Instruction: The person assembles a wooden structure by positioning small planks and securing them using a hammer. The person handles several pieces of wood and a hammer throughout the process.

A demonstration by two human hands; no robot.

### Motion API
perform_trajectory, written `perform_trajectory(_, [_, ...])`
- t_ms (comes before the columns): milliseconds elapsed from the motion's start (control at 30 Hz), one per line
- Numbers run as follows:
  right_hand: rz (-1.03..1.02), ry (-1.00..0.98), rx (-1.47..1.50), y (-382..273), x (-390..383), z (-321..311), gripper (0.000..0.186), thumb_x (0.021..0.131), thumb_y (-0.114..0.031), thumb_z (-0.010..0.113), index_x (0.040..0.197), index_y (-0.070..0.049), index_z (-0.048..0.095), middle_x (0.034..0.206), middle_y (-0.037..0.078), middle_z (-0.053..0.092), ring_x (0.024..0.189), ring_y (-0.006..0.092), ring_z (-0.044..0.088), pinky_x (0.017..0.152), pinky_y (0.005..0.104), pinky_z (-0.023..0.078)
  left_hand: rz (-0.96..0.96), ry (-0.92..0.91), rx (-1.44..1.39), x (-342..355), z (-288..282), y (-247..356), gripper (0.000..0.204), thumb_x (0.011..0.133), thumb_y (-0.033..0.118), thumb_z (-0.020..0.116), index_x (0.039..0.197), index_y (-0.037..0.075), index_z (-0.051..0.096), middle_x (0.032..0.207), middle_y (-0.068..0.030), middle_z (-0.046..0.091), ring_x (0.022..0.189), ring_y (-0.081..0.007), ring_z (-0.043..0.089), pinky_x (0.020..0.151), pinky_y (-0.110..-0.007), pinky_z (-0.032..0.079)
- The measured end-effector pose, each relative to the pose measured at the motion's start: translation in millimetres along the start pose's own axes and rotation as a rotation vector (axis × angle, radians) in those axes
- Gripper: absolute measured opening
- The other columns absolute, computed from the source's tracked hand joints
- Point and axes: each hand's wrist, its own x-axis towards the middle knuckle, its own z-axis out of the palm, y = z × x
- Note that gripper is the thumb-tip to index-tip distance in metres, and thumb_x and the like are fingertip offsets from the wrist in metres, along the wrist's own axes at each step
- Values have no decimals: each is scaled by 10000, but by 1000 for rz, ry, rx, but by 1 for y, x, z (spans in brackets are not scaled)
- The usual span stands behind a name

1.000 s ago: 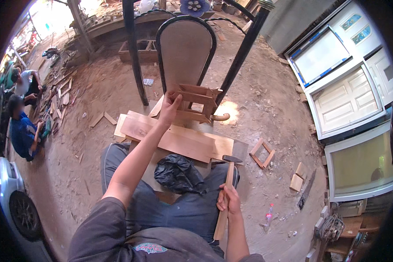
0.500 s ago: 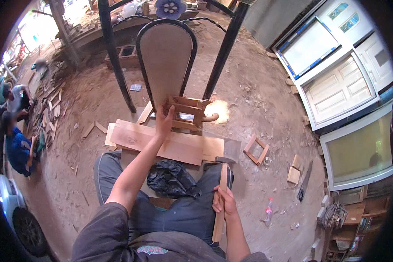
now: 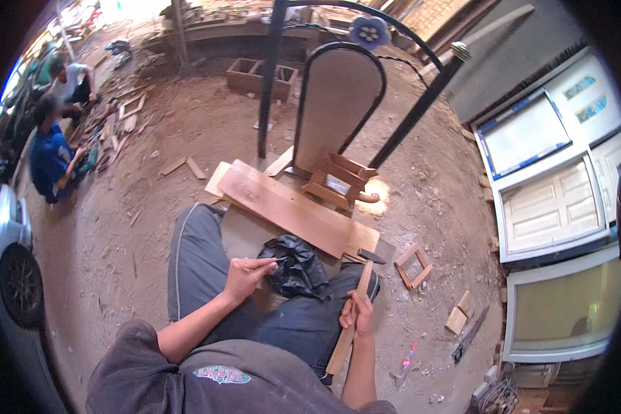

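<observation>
My right hand point(image 3: 358, 314) is wrapped round the flat wooden handle of a hammer point(image 3: 346, 348), whose dark head is at the far end over my right knee. Held above my lap, my left hand point(image 3: 250, 278) has thumb and fingers pinched together; whatever is between them is too small to name. Its fingertips are at the edge of a crumpled black plastic bag point(image 3: 298, 270) between my legs. Beyond the bag lie long flat wooden boards point(image 3: 283, 207). A small brown wooden piece with open compartments and a curved handle point(image 3: 338, 183) stands past them, touched by neither hand.
A tall black metal frame with a padded oval back point(image 3: 338, 103) rises ahead. On the dirt at right are a small wooden frame point(image 3: 412, 266), wood blocks point(image 3: 457, 314), a saw point(image 3: 470, 336) and a plastic bottle point(image 3: 407, 362). Two people crouch at far left, near a car point(image 3: 7, 255).
My left hand has left the wooden piece with compartments and come back to the black bag, fingers now pinched. My right hand still grips the hammer. The view has turned left.
</observation>
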Motion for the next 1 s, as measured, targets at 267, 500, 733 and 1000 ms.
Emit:
perform_trajectory(267, [-39, 41, -123, 2, -1, 6, 189, 1052, -232, 583, 1129, -60, 568, 628, 82, 593, 372, 141, 449, 336, 307, 380, 773, 1, 367, -23, -7, 120, 153, 857, 165, 825, 910, 22, 806, 758, -88, 764, 595, -185, 687, 570, -304, 516])
perform_trajectory(500, [-101, 48, -114, 6, -4, 8, 205, 1038, -241, 609, 1125, -59, 569, 622, 86, 590, 374, 149, 453, 346, 313, 388, 1213, -63, 309, -41, 11, 196, 272, 774, 245, 906, 793, 23, 749, 647, -56, 681, 542, -190, 645, 519, -296, 488])
perform_trajectory(733, [-114, 88, -110, 8, -1, 3, 188, 1019, -232, 637, 1073, -59, 584, 611, 88, 583, 378, 154, 457, 355, 320, 404, 1180, -227, 292, -66, -4, 215, 262, 938, 253, 759, 956, -6, 728, 736, -88, 715, 616, -218, 689, 576, -326, 530])
perform_trajectory(1000, [-103, 96, -207, 7, 4, 11, 259, 993, -284, 679, 1074, -59, 580, 606, 96, 580, 392, 160, 466, 366, 332, 408, 724, -1100, 1221, -98, -42, 276, 549, 988, 131, 586, 1490, -45, 447, 1076, -186, 724, 1012, -332, 702, 878, -427, 543])
